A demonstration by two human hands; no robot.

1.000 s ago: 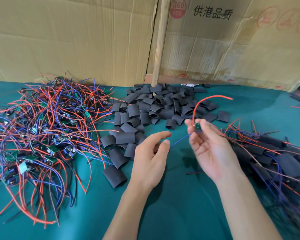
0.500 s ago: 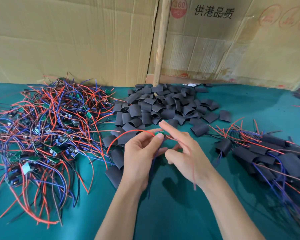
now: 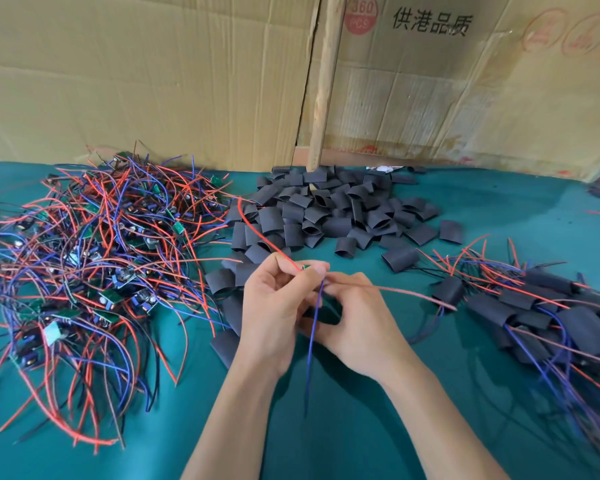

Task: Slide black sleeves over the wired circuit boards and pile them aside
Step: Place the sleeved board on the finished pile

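1. A small green circuit board [image 3: 306, 267] with thin red and blue wires is held above the teal cloth-covered table [image 3: 343, 427], in the middle of the view.
2. The board is pinched at the fingertips of the left hand [image 3: 274, 313], which is closed on it; only a small green corner is seen.
3. The right hand [image 3: 357, 323] is closed too, and its fingers are met with those of the left hand just beside the board. It seems that a red wire [image 3: 413, 293], which runs out to the right, is gripped there, but this cannot be told for sure.
4. No sleeve is seen on this board, so the sliding step is judged as not yet done for it.
5. At the right, a pile of finished boards in black sleeves [image 3: 541, 317] is laid aside.
6. At the left, a much bigger tangled heap of bare wired boards [image 3: 94, 265] is waiting, and a heap of flat black tube sleeves [image 3: 326, 216] lies behind the hands.
7. Therefore the larger part of the task is judged to be left.
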